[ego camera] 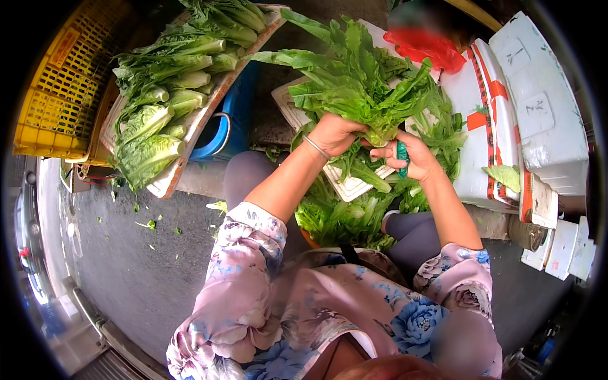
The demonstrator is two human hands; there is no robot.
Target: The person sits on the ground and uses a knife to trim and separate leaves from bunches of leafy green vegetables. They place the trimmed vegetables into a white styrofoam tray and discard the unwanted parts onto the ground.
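My left hand (335, 134), with a metal bangle at its wrist, grips a head of leafy green lettuce (363, 90) near its base, leaves fanning away from me. At the base, on the right, is my right hand (413, 156), its fingers curled, with a green band or handle (402, 159) against them; whether it is worn or held I cannot tell. Below both hands lies a white foam lid (349, 187) with loose leaves on it. More loose lettuce leaves (332, 213) fill a container between my knees. Trimmed lettuce heads (168, 114) lie in rows on another foam lid (166, 183) at the upper left.
A blue tub (242, 109) with a metal handle stands beneath the left lid. Yellow plastic crates (61, 80) are at the far left. White foam boxes (546, 95) are stacked at the right, near a red plastic bag (427, 47). Leaf scraps (151, 224) dot the pavement.
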